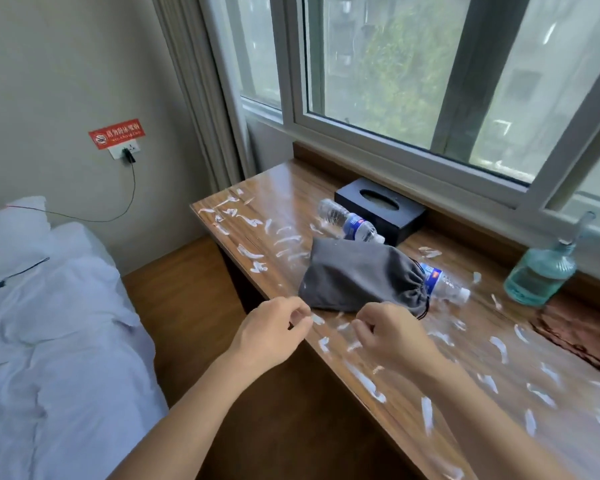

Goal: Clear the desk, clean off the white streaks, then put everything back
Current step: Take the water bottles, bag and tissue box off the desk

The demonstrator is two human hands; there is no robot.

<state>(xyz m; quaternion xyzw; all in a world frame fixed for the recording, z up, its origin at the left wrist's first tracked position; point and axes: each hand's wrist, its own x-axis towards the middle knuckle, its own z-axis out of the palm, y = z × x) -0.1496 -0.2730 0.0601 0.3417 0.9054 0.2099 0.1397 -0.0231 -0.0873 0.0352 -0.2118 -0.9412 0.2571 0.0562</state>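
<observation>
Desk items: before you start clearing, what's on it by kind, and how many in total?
Water bottles: 2
Grey drawstring pouch: 1
Black tissue box: 1
Green glass bottle: 1
Brown cloth: 1
Total: 6

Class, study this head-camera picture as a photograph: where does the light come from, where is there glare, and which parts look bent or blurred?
Head view: daylight enters through the window; it glares off the glossy desk near the far left corner, washing out the wood grain; the wide lens bows the window frame and desk edge; the white streaks and both hands, left hand and right hand, look slightly soft.
</observation>
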